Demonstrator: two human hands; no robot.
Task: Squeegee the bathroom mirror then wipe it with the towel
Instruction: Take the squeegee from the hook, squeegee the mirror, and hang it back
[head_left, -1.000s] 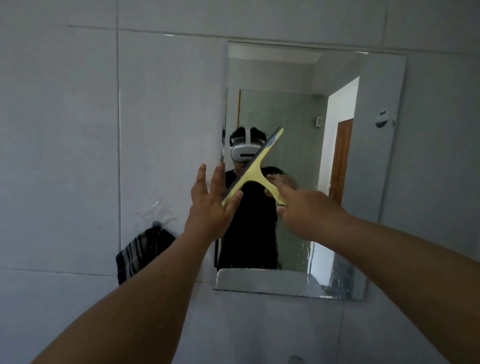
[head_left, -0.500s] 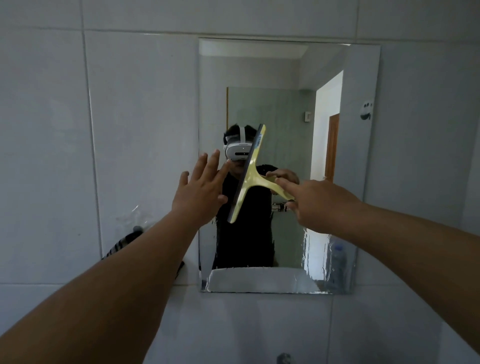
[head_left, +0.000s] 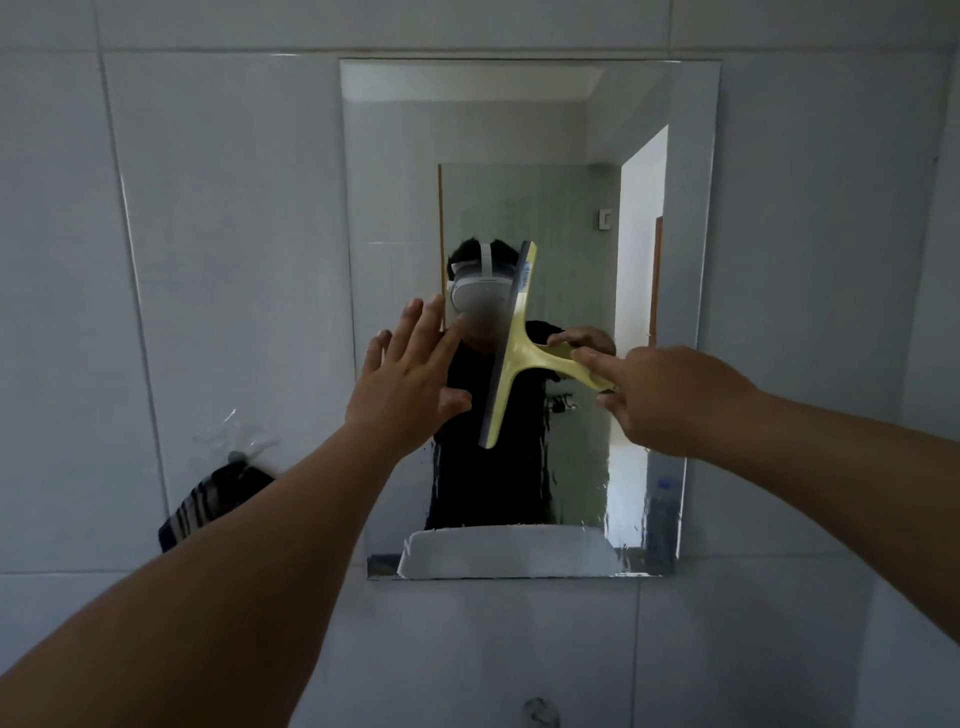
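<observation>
A frameless rectangular mirror (head_left: 530, 135) hangs on the white tiled wall, with wet streaks near its bottom right. My right hand (head_left: 670, 400) grips the handle of a yellow squeegee (head_left: 511, 353), whose dark blade stands almost vertical at the mirror's middle. My left hand (head_left: 410, 379) is raised just left of the blade, fingers spread, holding nothing and not touching the squeegee. A dark striped towel (head_left: 208, 504) hangs from a hook on the wall left of the mirror, partly hidden behind my left forearm.
A clear hook (head_left: 236, 452) holds the towel. The mirror reflects a person in a headset, a white basin edge and an open doorway. A metal fitting (head_left: 540, 714) shows on the tiles at the bottom.
The squeegee blade has turned from a diagonal to nearly vertical. My left hand has let go of the blade's lower end and drawn slightly left. The camera has shifted left, centring the mirror.
</observation>
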